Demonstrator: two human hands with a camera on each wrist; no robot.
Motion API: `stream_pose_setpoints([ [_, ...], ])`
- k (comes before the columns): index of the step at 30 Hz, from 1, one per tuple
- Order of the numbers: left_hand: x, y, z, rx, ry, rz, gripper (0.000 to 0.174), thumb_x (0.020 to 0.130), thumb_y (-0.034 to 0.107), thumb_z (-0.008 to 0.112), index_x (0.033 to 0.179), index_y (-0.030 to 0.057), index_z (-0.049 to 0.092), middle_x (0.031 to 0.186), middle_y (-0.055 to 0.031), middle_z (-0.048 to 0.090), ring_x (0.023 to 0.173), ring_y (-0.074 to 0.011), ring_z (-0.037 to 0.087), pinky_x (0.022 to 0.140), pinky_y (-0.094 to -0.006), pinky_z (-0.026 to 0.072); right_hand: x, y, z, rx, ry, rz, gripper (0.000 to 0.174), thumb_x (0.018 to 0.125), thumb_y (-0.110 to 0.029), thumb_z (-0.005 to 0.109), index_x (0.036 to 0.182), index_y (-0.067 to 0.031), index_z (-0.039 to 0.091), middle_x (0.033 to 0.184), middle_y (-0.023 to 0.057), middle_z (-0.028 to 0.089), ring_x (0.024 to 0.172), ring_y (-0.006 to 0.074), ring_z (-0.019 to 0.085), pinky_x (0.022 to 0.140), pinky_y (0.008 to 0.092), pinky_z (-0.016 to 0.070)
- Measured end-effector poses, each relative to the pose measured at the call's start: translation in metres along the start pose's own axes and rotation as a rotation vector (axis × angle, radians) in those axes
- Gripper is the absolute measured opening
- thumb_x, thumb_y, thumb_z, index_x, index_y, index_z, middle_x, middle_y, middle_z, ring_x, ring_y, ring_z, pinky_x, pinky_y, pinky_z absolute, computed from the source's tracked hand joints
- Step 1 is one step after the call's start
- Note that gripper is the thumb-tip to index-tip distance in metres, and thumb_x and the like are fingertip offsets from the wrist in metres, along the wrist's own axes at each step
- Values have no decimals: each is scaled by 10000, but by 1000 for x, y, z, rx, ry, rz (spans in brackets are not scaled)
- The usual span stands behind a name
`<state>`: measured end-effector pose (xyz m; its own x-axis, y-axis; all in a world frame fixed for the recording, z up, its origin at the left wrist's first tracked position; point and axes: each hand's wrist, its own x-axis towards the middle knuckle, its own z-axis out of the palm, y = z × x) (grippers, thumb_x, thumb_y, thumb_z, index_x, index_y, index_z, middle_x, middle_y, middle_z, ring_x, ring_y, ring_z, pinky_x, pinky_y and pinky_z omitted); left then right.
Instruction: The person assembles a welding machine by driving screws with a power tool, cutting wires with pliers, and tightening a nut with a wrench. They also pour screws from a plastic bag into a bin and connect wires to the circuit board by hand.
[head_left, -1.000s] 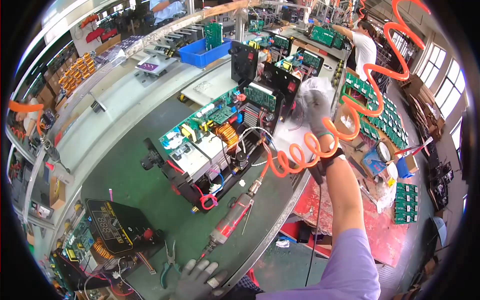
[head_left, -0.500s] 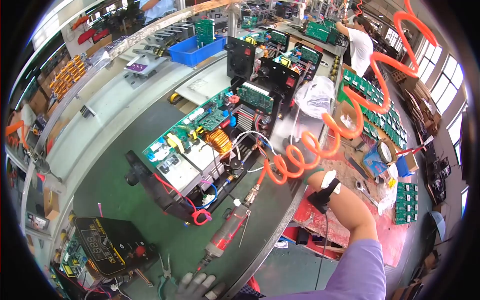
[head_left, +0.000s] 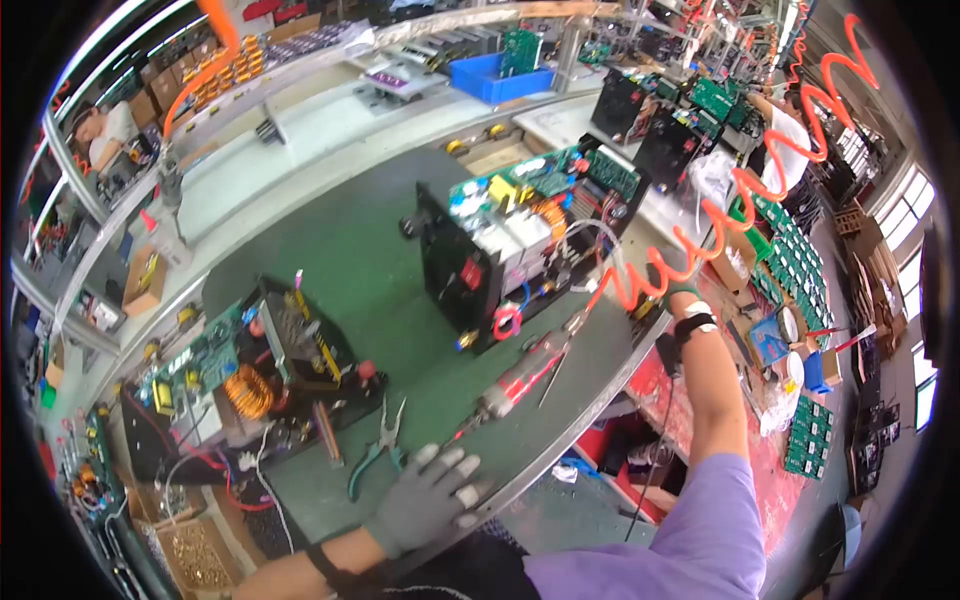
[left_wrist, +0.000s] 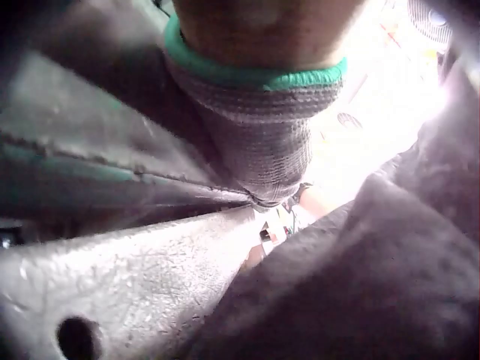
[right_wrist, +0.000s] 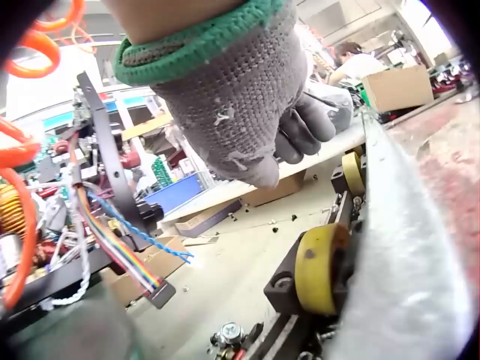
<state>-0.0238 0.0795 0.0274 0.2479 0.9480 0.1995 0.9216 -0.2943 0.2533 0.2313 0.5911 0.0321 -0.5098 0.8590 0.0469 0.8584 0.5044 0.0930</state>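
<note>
My left hand, in a grey glove, rests on the near edge of the green bench with its fingers spread. Just beyond its fingertips lies the tip of a red and grey air screwdriver. Pliers with teal handles lie to its left. My right hand, gloved too, hangs over the bench's right side above the roller track, fingers loosely bent and no object visible in them; the hose partly covers it in the head view. Left of it stands an opened power unit with a copper coil.
An orange coiled hose runs from the screwdriver up to the right. A second opened unit stands at the left. Yellow rollers line the track by the metal edge. A red-topped table is at the right; another person works farther back.
My right hand has drawn back from the plastic bag at the far units toward the bench edge. The view has swung left, showing more of my left arm; the left hand stays by the screwdriver tip.
</note>
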Motion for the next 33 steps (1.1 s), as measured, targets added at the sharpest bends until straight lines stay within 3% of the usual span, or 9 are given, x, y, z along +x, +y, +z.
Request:
stream_pose_setpoints([
  [1, -1, -1, 1, 8, -4, 12, 449, 829, 418, 615, 1225, 208, 634, 1272, -78, 571, 1228, -262, 507, 1118, -465, 284, -11, -14, 4, 14, -38, 26, 316, 901, -278, 603, 1186, -149, 645, 1111, 124, 666, 1010, 309, 647, 821, 424, 533],
  [2, -1, -1, 2, -11, 14, 17, 442, 833, 419, 609, 1215, 199, 636, 1275, -89, 567, 1236, -270, 498, 1119, -470, 282, -10, 25, 58, -112, 328, -253, 283, 825, -275, 658, 1083, -163, 685, 959, 109, 700, 905, 343, 668, 758, 446, 535],
  [3, -1, -1, 2, -31, 29, 16, 435, 837, 420, 603, 1206, 191, 637, 1278, -99, 563, 1245, -279, 490, 1120, -475, 280, -23, 15, 57, 61, 382, -72, 285, 817, -235, 657, 1085, -140, 673, 949, 113, 707, 928, 328, 674, 772, 449, 536],
  [5, -3, -1, 6, -43, 61, 6, 431, 833, 427, 601, 1182, 175, 637, 1298, -109, 551, 1270, -289, 471, 1130, -484, 273, -59, -26, 7, 60, 130, 63, 298, 835, -267, 650, 1094, -120, 665, 1054, 157, 689, 963, 359, 660, 810, 465, 526],
  [10, -11, 16, -1, -52, 35, -50, 407, 821, 365, 632, 1176, 166, 626, 1325, -100, 538, 1295, -289, 455, 1147, -497, 261, -134, -83, -37, 279, 54, -25, 368, 876, -283, 637, 1176, -69, 645, 1148, 146, 662, 1043, 322, 643, 894, 416, 505],
  [15, -59, 40, -24, -139, 33, -48, 387, 804, 307, 670, 1158, 158, 630, 1327, -105, 532, 1306, -277, 446, 1150, -505, 259, -184, -123, -34, 364, 228, -200, 307, 885, -198, 639, 1159, -60, 646, 1136, 137, 670, 1033, 306, 654, 891, 399, 507],
  [23, -153, 27, -48, -99, 287, -444, 311, 782, 256, 704, 1057, 116, 663, 1108, -93, 632, 990, -293, 623, 802, -404, 501, -296, -332, -55, 525, 230, -530, 369, 857, -226, 658, 1212, -128, 624, 1012, 125, 672, 945, 322, 653, 779, 453, 521],
  [29, -180, 49, -57, -150, 315, -448, 216, 788, 252, 724, 955, 121, 689, 977, -77, 658, 885, -265, 634, 730, -391, 495, -306, -399, -52, 542, 6, -338, 496, 841, -188, 652, 1326, -184, 545, 1000, 127, 686, 921, 377, 653, 779, 465, 525],
  [33, -228, 25, -73, 127, 87, -1053, 125, 821, 224, 668, 770, 112, 649, 804, -74, 647, 762, -270, 651, 631, -406, 516, -325, -352, -55, 928, 54, -540, 500, 844, -2, 560, 1342, -32, 531, 1195, 186, 664, 1073, 277, 667, 921, 362, 505],
])
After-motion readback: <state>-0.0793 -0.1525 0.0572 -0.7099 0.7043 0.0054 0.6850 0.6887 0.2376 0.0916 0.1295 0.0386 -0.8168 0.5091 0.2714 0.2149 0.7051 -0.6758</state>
